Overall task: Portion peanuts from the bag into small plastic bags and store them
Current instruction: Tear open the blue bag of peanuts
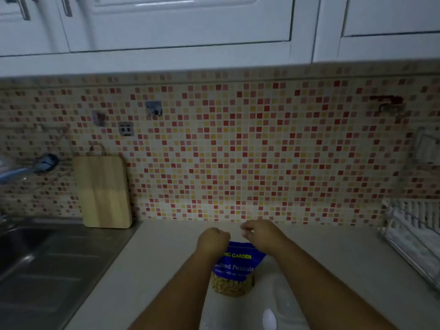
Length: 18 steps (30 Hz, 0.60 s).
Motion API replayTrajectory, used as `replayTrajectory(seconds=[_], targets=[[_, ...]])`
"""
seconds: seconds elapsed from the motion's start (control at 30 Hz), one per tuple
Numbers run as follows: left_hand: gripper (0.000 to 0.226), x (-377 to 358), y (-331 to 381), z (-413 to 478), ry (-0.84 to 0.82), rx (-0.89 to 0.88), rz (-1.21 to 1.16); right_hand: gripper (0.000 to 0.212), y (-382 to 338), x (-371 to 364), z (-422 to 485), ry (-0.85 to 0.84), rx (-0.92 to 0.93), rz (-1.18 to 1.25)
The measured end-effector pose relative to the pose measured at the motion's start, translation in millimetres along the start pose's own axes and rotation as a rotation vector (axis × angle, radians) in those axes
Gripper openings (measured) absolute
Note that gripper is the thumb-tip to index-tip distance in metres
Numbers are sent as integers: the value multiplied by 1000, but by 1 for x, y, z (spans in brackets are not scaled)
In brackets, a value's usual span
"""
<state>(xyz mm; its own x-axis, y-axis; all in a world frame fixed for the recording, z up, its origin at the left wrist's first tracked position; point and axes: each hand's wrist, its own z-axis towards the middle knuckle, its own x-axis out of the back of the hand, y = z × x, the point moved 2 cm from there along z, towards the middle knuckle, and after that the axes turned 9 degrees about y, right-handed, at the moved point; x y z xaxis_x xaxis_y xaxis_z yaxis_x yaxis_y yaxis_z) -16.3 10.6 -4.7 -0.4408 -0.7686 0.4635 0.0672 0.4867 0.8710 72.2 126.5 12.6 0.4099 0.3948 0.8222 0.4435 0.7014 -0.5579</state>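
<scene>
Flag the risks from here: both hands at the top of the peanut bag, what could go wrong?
1. The peanut bag stands upright and full while the left hand and right hand work its top edge; a hard tear could tip it and scatter nuts.
2. Clear plastic lies in front of the bag, hard to see in dim light, and could get swept aside.

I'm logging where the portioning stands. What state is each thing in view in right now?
Peanut bag: upright on the counter, still holding peanuts.
Left hand: closed at the bag's top edge.
Right hand: fingers curled above the bag's top; actual grip unclear.
Cutting board: upright, leaning on the tiled wall.
Upper cabinets: doors closed.
White scoop-like item: lying on the counter, unused.
</scene>
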Motion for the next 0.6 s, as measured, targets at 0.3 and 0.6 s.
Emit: replayTrajectory(seconds=[0.3,0.6], targets=[[20,-22,-44,11,35,337,-268,33,11,-33,25,-175,71,-304],[30,-44,-50,12,45,457,-672,31,7,-34,33,-245,33,-285]])
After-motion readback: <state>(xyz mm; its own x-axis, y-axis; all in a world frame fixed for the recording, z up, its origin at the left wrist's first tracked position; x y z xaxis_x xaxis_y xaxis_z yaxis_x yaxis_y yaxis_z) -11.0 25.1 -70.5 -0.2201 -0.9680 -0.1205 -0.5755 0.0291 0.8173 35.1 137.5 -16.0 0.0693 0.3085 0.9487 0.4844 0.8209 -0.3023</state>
